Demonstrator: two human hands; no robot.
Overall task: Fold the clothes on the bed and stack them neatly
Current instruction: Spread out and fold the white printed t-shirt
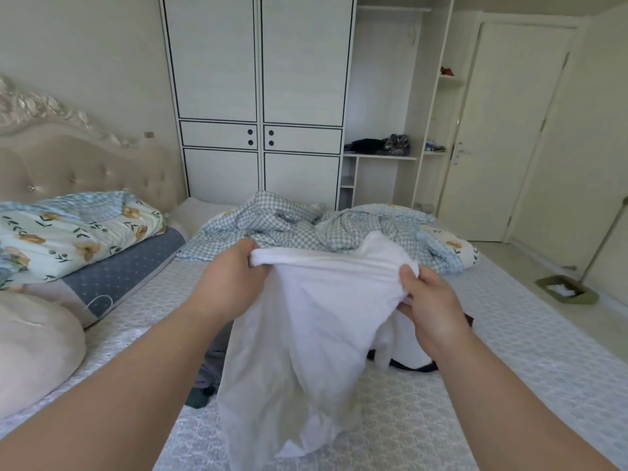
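The bed [509, 351], covered in a pale patterned sheet, fills most of the view, with a white wardrobe [260, 96] standing behind it. A rumpled blue checked duvet [306, 226] lies across the far part of the bed, and floral pillows [68, 236] are piled at the left by the headboard. A white garment [306, 334] is held up above the middle of the bed, its lower part draping down onto the sheet. Dark clothes [207, 375] lie on the bed just beside and partly behind it. The left hand [234, 277] grips the garment's bunched top edge, fingers curled round the cloth. The right hand [431, 307] pinches the same edge at the other end.
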